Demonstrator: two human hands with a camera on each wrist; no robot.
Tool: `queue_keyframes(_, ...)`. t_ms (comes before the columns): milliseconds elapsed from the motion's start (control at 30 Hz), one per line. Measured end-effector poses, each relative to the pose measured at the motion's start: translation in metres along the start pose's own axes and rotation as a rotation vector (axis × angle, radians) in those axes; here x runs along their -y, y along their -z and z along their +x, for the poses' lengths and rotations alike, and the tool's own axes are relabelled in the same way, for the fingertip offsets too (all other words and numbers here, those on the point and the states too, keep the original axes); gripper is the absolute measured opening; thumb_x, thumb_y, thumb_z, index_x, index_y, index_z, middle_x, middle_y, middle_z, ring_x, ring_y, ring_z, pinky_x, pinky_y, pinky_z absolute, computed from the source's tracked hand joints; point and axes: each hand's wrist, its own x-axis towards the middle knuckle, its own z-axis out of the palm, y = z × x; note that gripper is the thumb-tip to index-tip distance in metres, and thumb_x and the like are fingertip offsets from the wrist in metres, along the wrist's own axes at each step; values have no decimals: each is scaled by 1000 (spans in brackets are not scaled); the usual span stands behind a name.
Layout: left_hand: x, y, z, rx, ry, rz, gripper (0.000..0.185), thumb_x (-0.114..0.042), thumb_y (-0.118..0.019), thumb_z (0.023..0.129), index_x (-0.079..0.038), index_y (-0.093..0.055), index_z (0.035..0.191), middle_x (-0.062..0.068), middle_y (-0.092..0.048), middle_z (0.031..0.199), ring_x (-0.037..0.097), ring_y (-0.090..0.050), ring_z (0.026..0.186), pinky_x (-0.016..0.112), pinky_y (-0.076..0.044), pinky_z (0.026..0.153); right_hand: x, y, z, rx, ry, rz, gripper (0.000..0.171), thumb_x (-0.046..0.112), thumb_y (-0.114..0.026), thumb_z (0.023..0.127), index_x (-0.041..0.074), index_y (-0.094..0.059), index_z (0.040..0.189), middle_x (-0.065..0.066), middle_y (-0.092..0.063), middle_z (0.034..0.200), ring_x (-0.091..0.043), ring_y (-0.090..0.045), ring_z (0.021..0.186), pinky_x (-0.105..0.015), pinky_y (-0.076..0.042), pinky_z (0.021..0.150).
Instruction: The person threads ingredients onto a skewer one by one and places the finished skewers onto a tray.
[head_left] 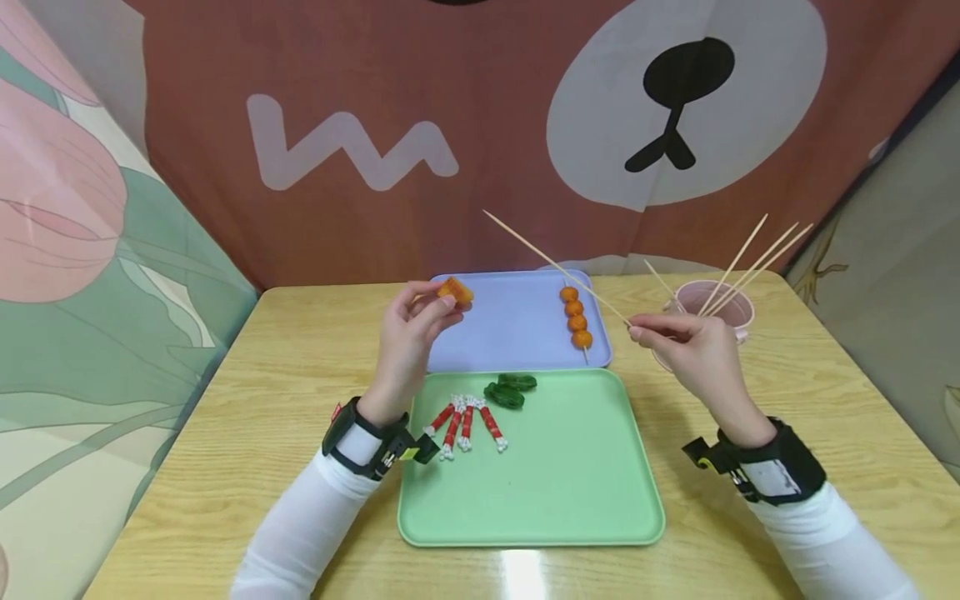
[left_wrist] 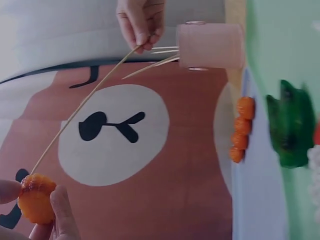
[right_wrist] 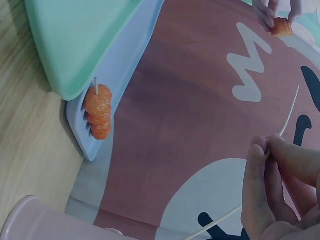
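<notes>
A left hand [head_left: 408, 333] pinches an orange piece [head_left: 455, 291]; the right hand [head_left: 693, 350] pinches a bare skewer [head_left: 555, 267]. A pink cup [head_left: 723, 307] holds more skewers. The purple tray [head_left: 510, 333] holds a filled skewer [head_left: 576, 322].

Bright even light, glare on the green tray [head_left: 525, 575], wrist views blurred.

No readable text, labels, brands or numbers anywhere. Backdrop cloth [head_left: 480, 125], upper half of head view: only a white zigzag mark, upper left of centre, and a cartoon bear muzzle, upper right. Wrist straps: markings too small to read.
</notes>
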Motion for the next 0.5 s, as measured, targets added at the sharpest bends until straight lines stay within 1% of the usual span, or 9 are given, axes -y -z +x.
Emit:
queue_keyframes(100, -5, -2, 3, 2, -31, -37, 13, -2, -58, 91, -8, -56, 102, 11, -65, 104, 23, -69, 91, 32, -56, 85, 3, 1, 1, -4, 8, -3, 18, 12, -75, 80, 5, -76, 97, -9, -74, 90, 7, -64, 73, -13, -51, 57)
queue_keyframes(233, -11, -4, 6, -15, -61, -82, 14, 0, -59, 89, -9, -56, 99, 12, -63, 105, 26, -68, 94, 34, -55, 87, 4, 2, 2, -15, 38, -5, 17, 7, -75, 79, 4, -76, 95, -7, -74, 87, 7, -63, 71, -11, -50, 57)
queue_keyframes(367, -15, -8, 11, -59, -116, -109, 18, 1, -62, 87, -9, -54, 99, 12, -59, 107, 26, -64, 100, 36, -53, 89, 6, 2, 2, -21, 75, -1, 17, -1, -74, 77, -1, -75, 94, -6, -74, 85, 7, -63, 71, -9, -48, 57)
queue_keyframes(433, -16, -9, 14, -89, -156, -114, 19, 2, -63, 86, -9, -54, 99, 12, -58, 108, 26, -61, 102, 37, -53, 90, 7, 1, 1, -20, 82, -3, 17, -2, -74, 77, -1, -75, 94, -8, -74, 85, 6, -62, 70, -9, -48, 56)
queue_keyframes(500, -17, -11, 19, -118, -197, -124, 21, 3, -65, 84, -9, -55, 99, 12, -57, 109, 25, -58, 104, 37, -53, 91, 8, 0, 1, -17, 82, -14, 17, 0, -74, 78, 2, -75, 95, -11, -73, 87, 5, -62, 69, -9, -47, 55)
